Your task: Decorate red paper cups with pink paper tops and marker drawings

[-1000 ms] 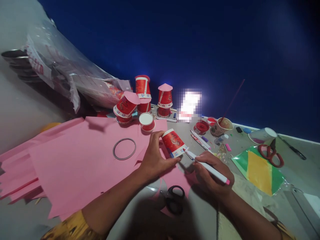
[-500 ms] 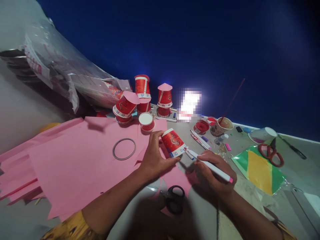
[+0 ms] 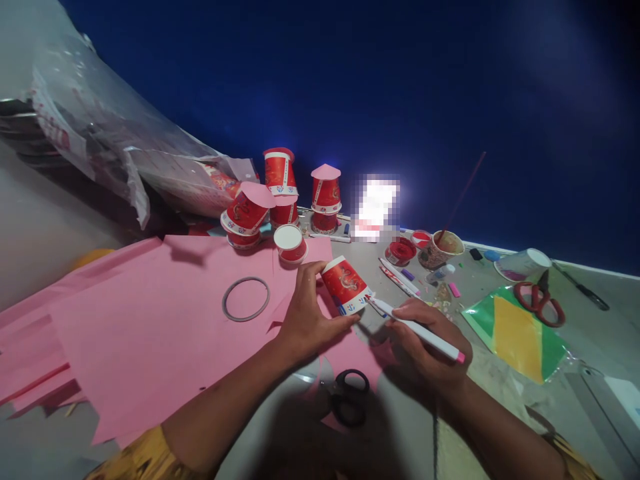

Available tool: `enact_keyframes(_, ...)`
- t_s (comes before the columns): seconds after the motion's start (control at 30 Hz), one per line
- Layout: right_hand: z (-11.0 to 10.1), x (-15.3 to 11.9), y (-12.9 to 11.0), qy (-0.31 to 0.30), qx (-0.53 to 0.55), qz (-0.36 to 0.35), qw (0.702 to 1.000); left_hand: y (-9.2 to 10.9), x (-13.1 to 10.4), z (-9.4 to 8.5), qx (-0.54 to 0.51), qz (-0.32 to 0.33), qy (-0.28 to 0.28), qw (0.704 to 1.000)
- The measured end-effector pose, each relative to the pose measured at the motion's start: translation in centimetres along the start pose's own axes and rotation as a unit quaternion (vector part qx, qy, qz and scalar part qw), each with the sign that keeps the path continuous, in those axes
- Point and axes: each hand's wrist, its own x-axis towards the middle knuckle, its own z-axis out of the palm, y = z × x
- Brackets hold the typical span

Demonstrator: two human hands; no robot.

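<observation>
A red paper cup [image 3: 345,283] with a white rim band and blue marks lies tilted in my left hand [image 3: 307,313], thumb below it and fingers above. My right hand [image 3: 430,343] grips a white marker [image 3: 425,335] with a pink end. The marker's tip meets the cup's patterned white band at its right side. Pink paper [image 3: 150,313] spreads under and left of my left hand, with a grey ring [image 3: 245,299] on it. Behind stand red cups with pink cone tops, one of them a stacked cup [image 3: 326,193].
Black-handled scissors [image 3: 350,398] lie between my forearms. To the right are red-handled scissors [image 3: 539,305] on a green and yellow packet [image 3: 517,337], a cup with a stick [image 3: 441,250] and a red pot [image 3: 401,251]. A plastic bag [image 3: 165,180] is at the back left.
The view has shifted slightly, so the things on the table appear a little further left. Both hands keep their hold, and the marker tip remains at the cup's band.
</observation>
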Motion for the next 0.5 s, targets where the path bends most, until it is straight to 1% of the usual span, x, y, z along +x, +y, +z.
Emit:
enact_keyframes(0.17,0.11,-0.04,0.12,-0.015,0.012,0.002,1.0,-0.22,-0.01,0.03,-0.004,-0.005,0.006,1.0)
enact_keyframes(0.3,0.08,0.05,0.03,-0.006,0.013,0.007,1.0,-0.32,0.0,-0.06,-0.013,-0.009,0.0,1.0)
enact_keyframes(0.4,0.07,0.4,-0.13,0.001,0.033,-0.009,0.999,-0.3,0.05,-0.1,-0.014,-0.015,0.001,1.0)
enact_keyframes(0.5,0.04,0.86,-0.23,-0.012,0.056,-0.036,0.998,-0.2,0.1,-0.13,-0.011,-0.018,-0.003,1.0)
